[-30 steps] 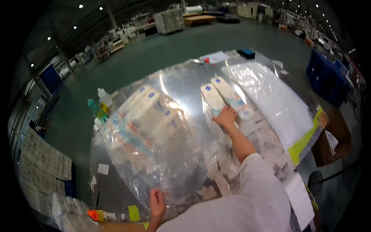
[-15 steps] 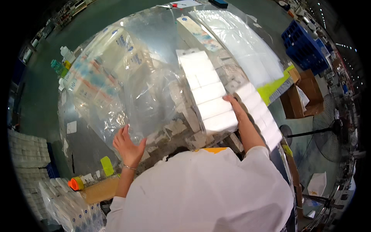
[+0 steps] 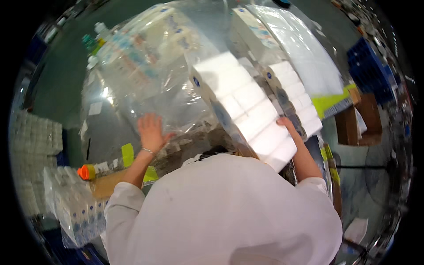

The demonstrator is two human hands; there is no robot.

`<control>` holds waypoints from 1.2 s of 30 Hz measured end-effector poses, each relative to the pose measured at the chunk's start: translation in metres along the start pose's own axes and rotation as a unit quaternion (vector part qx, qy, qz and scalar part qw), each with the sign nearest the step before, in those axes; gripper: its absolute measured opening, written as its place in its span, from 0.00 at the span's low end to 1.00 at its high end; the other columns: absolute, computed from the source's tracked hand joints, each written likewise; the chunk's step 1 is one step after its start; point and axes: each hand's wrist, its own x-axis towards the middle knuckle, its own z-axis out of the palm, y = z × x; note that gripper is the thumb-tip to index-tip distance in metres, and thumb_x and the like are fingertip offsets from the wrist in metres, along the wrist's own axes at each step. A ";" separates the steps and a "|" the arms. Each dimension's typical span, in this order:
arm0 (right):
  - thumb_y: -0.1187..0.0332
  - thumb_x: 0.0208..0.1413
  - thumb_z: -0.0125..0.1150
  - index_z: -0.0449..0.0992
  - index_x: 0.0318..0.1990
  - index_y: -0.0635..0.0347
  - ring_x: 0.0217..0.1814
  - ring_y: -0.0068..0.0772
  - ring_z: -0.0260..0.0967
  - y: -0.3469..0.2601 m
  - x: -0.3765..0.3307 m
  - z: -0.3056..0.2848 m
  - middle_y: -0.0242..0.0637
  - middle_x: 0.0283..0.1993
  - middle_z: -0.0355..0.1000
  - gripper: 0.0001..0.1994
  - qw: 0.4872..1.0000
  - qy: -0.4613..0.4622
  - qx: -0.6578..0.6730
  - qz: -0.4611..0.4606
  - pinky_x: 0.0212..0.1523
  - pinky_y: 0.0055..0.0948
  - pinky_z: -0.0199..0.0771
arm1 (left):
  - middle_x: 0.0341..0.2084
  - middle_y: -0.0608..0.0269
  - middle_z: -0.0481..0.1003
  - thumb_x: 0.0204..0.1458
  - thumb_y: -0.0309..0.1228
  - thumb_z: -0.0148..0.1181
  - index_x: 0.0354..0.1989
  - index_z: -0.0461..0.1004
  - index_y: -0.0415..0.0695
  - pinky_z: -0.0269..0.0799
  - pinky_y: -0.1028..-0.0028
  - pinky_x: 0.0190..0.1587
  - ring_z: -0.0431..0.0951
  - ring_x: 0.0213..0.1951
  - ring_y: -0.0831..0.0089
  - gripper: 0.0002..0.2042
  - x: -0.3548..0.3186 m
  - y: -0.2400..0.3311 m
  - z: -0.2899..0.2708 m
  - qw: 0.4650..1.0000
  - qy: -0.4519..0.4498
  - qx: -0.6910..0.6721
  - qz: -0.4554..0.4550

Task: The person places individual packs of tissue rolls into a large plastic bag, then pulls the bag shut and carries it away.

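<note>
Nearest the camera I saw the white coat (image 3: 221,212) filling the lower middle of the view, both sleeves running up toward the table (image 3: 110,132). My left hand (image 3: 151,131) lay flat, fingers spread open, pressed on the clear plastic sheet (image 3: 145,84) at the near edge of the table; it gripped nothing that I could see. My right hand (image 3: 286,123) was on the right side of the white roll pack (image 3: 247,106), a long wrapped block of paper rolls that sat tilted across the middle of the table, its near end almost at my chest. The fingers were mostly hidden behind the pack, so I could not tell how far they had closed around it. Just left of the coat sleeve stood an orange cap (image 3: 84,172) and a yellow-green tag (image 3: 128,154) on the table edge. Beyond the left hand, under the plastic, sat the bagged packs (image 3: 141,48) with blue print. Farther right lay a white stack (image 3: 304,57), and past it the blue crates (image 3: 371,66).
</note>
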 end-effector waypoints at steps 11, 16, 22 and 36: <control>0.55 0.38 0.58 0.69 0.42 0.58 0.35 0.33 0.68 -0.066 0.004 0.103 0.39 0.34 0.69 0.23 0.962 -0.169 -0.042 0.210 0.37 0.28 0.68 | 0.29 0.55 0.70 0.51 0.29 0.47 0.33 0.69 0.40 0.64 0.65 0.37 0.70 0.34 0.57 0.07 0.013 -0.021 -0.031 0.931 0.068 -0.279 -0.226; 0.55 0.40 0.57 0.69 0.42 0.56 0.35 0.33 0.68 -0.071 0.039 0.138 0.38 0.35 0.69 0.21 0.966 -0.205 -0.046 0.151 0.36 0.30 0.69 | 0.28 0.53 0.70 0.47 0.21 0.49 0.33 0.69 0.38 0.65 0.68 0.32 0.69 0.30 0.56 0.05 0.020 0.011 -0.091 0.898 0.247 -0.361 -0.049; 0.56 0.42 0.54 0.67 0.45 0.62 0.38 0.35 0.69 -0.084 0.071 0.176 0.39 0.36 0.69 0.23 0.971 -0.179 0.151 0.043 0.40 0.32 0.70 | 0.27 0.56 0.68 0.46 0.21 0.51 0.32 0.70 0.39 0.64 0.71 0.30 0.69 0.29 0.61 0.05 -0.014 0.006 -0.090 0.914 0.238 -0.310 -0.114; 0.64 0.47 0.56 0.64 0.51 0.61 0.45 0.33 0.67 -0.041 0.209 0.265 0.40 0.46 0.68 0.23 0.829 0.053 -0.364 -0.420 0.40 0.30 0.68 | 0.23 0.58 0.69 0.49 0.25 0.51 0.33 0.70 0.40 0.65 0.76 0.30 0.70 0.25 0.68 0.05 -0.010 0.018 -0.069 0.839 0.063 -0.515 -0.166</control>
